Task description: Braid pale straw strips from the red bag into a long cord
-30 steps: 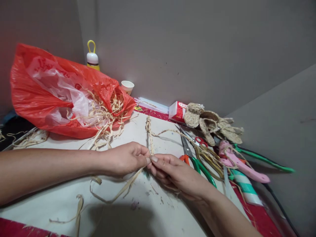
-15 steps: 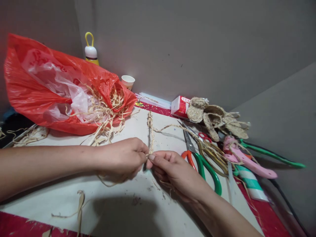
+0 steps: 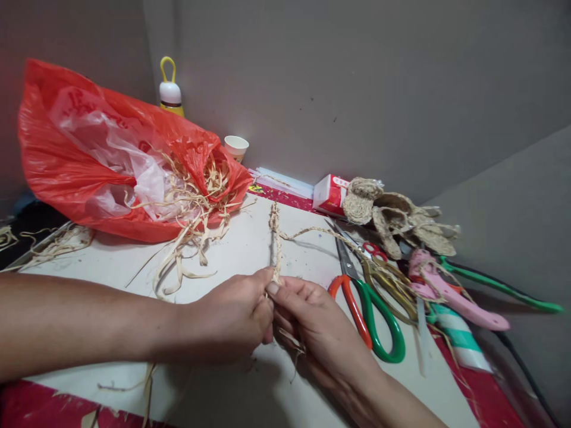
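A thin braided straw cord [image 3: 277, 249] runs up the white board from between my two hands, with a thicker knotted part at its far end. My left hand [image 3: 243, 315] is closed on the near end of the cord, fingers curled. Touching it, my right hand [image 3: 307, 303] pinches the cord between thumb and forefinger. Loose straw ends hang below my right fingers. From the cord's upper part, a thinner braided strand [image 3: 312, 229] leads right toward scissors with green and orange handles [image 3: 368, 303].
At the left lies a red plastic bag [image 3: 80, 196] spilling straw strips [image 3: 196, 214]. A bottle [image 3: 170, 95] and paper cup [image 3: 236, 145] stand behind. Woven straw pieces [image 3: 397, 217], a red and white box [image 3: 330, 193] and a pink glue gun [image 3: 459, 300] sit at the right.
My left hand has come lower and nearer, its wrist now turned, still against my right hand. The whole view has shifted slightly, moving the objects a little to the right.
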Tool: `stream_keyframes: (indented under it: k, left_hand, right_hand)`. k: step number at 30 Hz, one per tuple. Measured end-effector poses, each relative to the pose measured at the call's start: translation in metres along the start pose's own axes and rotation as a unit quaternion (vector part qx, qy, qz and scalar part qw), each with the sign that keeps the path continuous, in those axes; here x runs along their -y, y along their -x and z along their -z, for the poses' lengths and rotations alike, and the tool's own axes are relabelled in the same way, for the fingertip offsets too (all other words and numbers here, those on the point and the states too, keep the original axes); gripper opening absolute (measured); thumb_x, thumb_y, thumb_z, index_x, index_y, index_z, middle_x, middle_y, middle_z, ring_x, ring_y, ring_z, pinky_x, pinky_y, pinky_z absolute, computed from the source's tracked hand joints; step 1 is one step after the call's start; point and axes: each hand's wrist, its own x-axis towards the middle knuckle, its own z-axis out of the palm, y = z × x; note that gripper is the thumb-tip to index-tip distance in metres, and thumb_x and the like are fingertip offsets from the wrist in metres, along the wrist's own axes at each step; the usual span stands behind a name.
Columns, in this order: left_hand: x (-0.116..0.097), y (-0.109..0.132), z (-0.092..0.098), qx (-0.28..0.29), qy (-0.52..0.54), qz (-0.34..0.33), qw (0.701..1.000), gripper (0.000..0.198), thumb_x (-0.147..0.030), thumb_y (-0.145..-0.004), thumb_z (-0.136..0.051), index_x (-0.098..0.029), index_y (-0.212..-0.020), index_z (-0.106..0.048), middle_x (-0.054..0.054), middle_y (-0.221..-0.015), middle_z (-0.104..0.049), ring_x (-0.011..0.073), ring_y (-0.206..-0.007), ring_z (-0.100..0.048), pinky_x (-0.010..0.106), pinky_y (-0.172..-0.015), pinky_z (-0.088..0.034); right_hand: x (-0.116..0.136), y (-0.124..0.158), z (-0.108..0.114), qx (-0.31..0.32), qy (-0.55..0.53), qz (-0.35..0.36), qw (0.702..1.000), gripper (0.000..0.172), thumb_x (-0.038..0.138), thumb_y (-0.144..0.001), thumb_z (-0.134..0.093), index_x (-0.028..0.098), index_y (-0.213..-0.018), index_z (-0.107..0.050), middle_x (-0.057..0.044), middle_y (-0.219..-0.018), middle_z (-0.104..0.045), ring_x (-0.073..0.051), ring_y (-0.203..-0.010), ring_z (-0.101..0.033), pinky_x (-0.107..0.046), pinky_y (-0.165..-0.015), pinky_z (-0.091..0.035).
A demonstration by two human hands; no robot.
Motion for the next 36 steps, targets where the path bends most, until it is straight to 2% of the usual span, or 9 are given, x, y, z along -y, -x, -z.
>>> stream_keyframes:
  k: [5,9,10,13,16,24,28,32,36]
  left_hand:
    - [-0.023,-0.005,0.035,0.028,-0.150,0.006,0.988,0.011,-0.023,-0.074,-0.049,-0.016,-0.074,-0.057,-0.004,-0.051,-0.046,0.0071,-0.043,-0.037,0.020,-0.041,-0.024]
    - [-0.023,-0.017,0.048,-0.104,-0.124,-0.083,0.983,0.017,-0.023,-0.078,-0.045,-0.015,-0.077,-0.060,-0.001,-0.063,-0.053,0.0097,-0.058,-0.045,0.020,-0.052,-0.032]
    - [-0.019,-0.020,0.045,-0.100,-0.089,-0.086,0.987,0.018,-0.024,-0.080,-0.043,-0.015,-0.075,-0.058,-0.001,-0.066,-0.054,0.0100,-0.061,-0.047,0.020,-0.055,-0.034]
    - [0.000,-0.024,0.029,0.002,0.037,-0.010,0.999,0.029,-0.030,-0.087,-0.033,-0.016,-0.066,-0.048,-0.002,-0.058,-0.049,0.0092,-0.053,-0.043,0.022,-0.054,-0.035]
    - [0.015,-0.024,0.017,-0.011,0.035,-0.038,0.999,0.029,-0.032,-0.086,-0.037,-0.016,-0.064,-0.047,-0.003,-0.058,-0.046,0.0088,-0.054,-0.040,0.021,-0.056,-0.034]
    - [0.009,-0.025,0.032,0.019,-0.025,-0.084,0.996,0.028,-0.022,-0.086,-0.040,-0.013,-0.067,-0.059,-0.003,-0.060,-0.052,0.0067,-0.056,-0.042,0.018,-0.058,-0.034]
    - [0.011,-0.027,0.035,0.074,0.060,-0.019,0.995,0.027,-0.027,-0.085,-0.043,-0.014,-0.067,-0.059,-0.007,-0.045,-0.040,0.0056,-0.040,-0.026,0.020,-0.042,-0.022]
    - [0.014,-0.026,0.033,0.125,0.184,0.066,0.973,0.024,-0.035,-0.081,-0.048,-0.016,-0.070,-0.057,-0.010,-0.034,-0.026,0.0066,-0.032,-0.014,0.022,-0.034,-0.013]
    - [0.010,-0.025,0.030,0.097,0.154,0.083,0.980,0.022,-0.035,-0.079,-0.050,-0.016,-0.068,-0.055,-0.010,-0.036,-0.028,0.0057,-0.032,-0.016,0.021,-0.034,-0.012]
  right_hand:
    - [0.003,0.000,0.006,0.013,-0.006,-0.005,1.000,0.027,0.034,-0.077,-0.067,0.016,-0.062,-0.052,0.011,-0.039,-0.029,-0.003,-0.034,-0.016,-0.019,-0.034,-0.011]
    - [0.005,-0.002,0.011,0.032,0.010,-0.014,0.999,0.022,0.034,-0.077,-0.066,0.015,-0.072,-0.058,0.012,-0.038,-0.027,-0.003,-0.035,-0.015,-0.019,-0.035,-0.010]
    - [0.005,-0.003,0.012,0.038,0.014,-0.017,0.999,0.022,0.035,-0.077,-0.067,0.014,-0.073,-0.059,0.012,-0.038,-0.027,-0.003,-0.035,-0.014,-0.019,-0.036,-0.010]
    - [0.006,-0.005,0.014,0.054,0.028,-0.027,0.998,0.025,0.037,-0.076,-0.068,0.014,-0.072,-0.059,0.012,-0.039,-0.027,-0.003,-0.035,-0.013,-0.019,-0.035,-0.009]
    - [0.008,-0.006,0.016,0.064,0.047,-0.038,0.996,0.028,0.040,-0.074,-0.068,0.014,-0.071,-0.058,0.012,-0.039,-0.027,-0.003,-0.035,-0.014,-0.019,-0.034,-0.009]
    - [0.019,-0.006,0.027,0.095,0.146,-0.058,0.983,0.028,0.042,-0.077,-0.065,0.015,-0.072,-0.057,0.011,-0.039,-0.032,-0.003,-0.036,-0.016,-0.019,-0.036,-0.009]
    - [0.020,-0.006,0.030,0.094,0.197,-0.054,0.974,0.030,0.045,-0.078,-0.063,0.016,-0.075,-0.058,0.011,-0.040,-0.028,-0.005,-0.037,-0.015,-0.020,-0.037,-0.010]
    - [0.020,-0.005,0.029,0.095,0.272,0.000,0.958,0.029,0.043,-0.083,-0.058,0.015,-0.076,-0.061,0.005,-0.054,-0.045,-0.007,-0.047,-0.033,-0.019,-0.046,-0.028]
    - [0.023,-0.002,0.029,0.097,0.354,0.047,0.929,0.027,0.039,-0.086,-0.053,0.015,-0.078,-0.063,-0.002,-0.074,-0.057,-0.012,-0.068,-0.046,-0.022,-0.062,-0.036]
